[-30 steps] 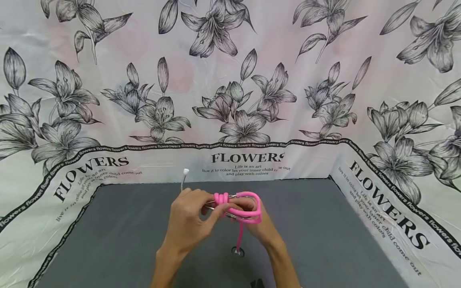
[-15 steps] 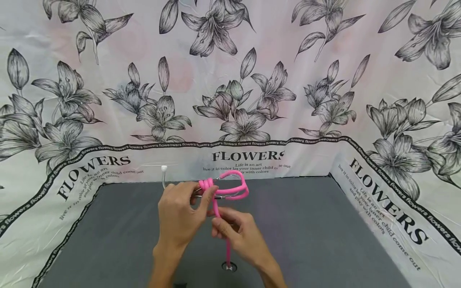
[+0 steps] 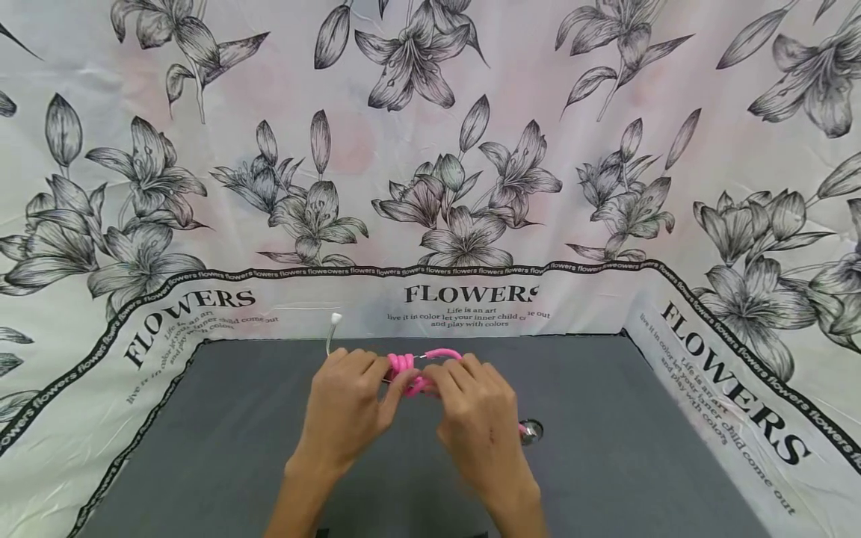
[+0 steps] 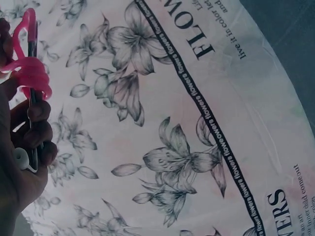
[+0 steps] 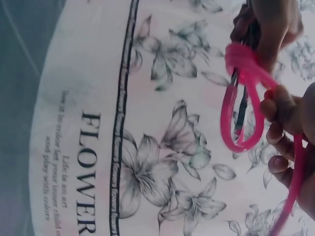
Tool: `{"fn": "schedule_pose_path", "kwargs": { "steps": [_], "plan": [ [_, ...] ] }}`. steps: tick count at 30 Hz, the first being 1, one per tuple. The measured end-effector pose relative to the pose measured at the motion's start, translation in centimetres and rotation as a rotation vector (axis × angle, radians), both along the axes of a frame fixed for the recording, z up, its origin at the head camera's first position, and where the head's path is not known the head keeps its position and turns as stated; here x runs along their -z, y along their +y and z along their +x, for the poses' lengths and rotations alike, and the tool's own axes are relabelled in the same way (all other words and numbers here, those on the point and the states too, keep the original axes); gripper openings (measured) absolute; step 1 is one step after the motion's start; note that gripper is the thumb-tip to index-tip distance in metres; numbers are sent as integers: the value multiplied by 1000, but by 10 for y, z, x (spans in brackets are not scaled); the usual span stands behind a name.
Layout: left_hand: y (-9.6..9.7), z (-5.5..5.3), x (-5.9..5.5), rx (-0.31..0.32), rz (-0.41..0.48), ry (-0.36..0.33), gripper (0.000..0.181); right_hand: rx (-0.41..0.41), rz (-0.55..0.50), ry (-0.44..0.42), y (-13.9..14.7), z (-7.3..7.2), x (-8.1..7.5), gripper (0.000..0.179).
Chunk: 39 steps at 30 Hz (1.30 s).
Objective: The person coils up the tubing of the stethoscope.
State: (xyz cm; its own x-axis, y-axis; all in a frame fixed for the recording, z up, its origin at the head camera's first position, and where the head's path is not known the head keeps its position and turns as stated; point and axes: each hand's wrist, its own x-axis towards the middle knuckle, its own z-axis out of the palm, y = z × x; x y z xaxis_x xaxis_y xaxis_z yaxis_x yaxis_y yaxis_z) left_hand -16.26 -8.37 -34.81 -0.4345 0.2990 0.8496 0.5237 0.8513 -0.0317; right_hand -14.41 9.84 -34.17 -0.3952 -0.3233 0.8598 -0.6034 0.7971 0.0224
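A stethoscope with pink tubing (image 3: pixel 401 364) is held up over the table between both hands. Its tubing is wound in several coils around the metal ear tubes, and a pink loop (image 5: pixel 226 120) extends beyond the coils in the right wrist view. My left hand (image 3: pixel 350 407) grips the ear tubes; a white ear tip (image 3: pixel 335 318) sticks up behind it. Fingers of my right hand (image 3: pixel 477 418) pinch the tubing close by the coils, and the rest runs down past them. The round metal chest piece (image 3: pixel 531 431) shows to the right of that hand.
A dark grey tabletop (image 3: pixel 625 463) lies below the hands. White cloth (image 3: pixel 464 172) printed with flowers and lettering rises at the back and both sides. Small dark objects (image 3: pixel 323 533) show at the bottom edge of the head view.
My right hand went from behind the loop to below it, taking hold of the hanging tubing, then rose beside the coils. The chest piece has swung up to the right.
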Motion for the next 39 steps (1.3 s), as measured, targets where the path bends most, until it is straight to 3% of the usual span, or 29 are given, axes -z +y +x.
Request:
{"fn": "schedule_pose_path", "kwargs": {
  "steps": [7, 12, 18, 22, 24, 29, 31, 34, 39],
  "plan": [
    [-4, 1, -5, 28, -76, -12, 34, 7, -24, 1, 3, -12, -5, 10],
    [-5, 4, -2, 40, -113, -24, 30, -10, -6, 13, 9, -16, -4, 9],
    [-3, 5, 1, 78, -110, -66, 35, -69, 51, -64, 19, -28, -3, 16],
    [-2, 4, 2, 125, -111, -115, 34, -172, 38, -155, 29, -39, 0, 18],
    [-2, 5, 4, 153, -96, -145, 32, -261, 2, -252, 34, -43, 2, 15],
    [0, 11, 12, 300, -30, -243, 28, -490, -166, -488, 47, -53, 11, 9],
    [2, 13, 15, 345, 2, -277, 27, -549, -230, -512, 50, -57, 17, 9],
    [3, 15, 15, 352, 51, -287, 29, -626, -343, -563, 49, -60, 30, 3],
    [7, 15, 15, 341, 158, -212, 37, -628, -538, -560, 36, -54, 55, 8]
  ]
}}
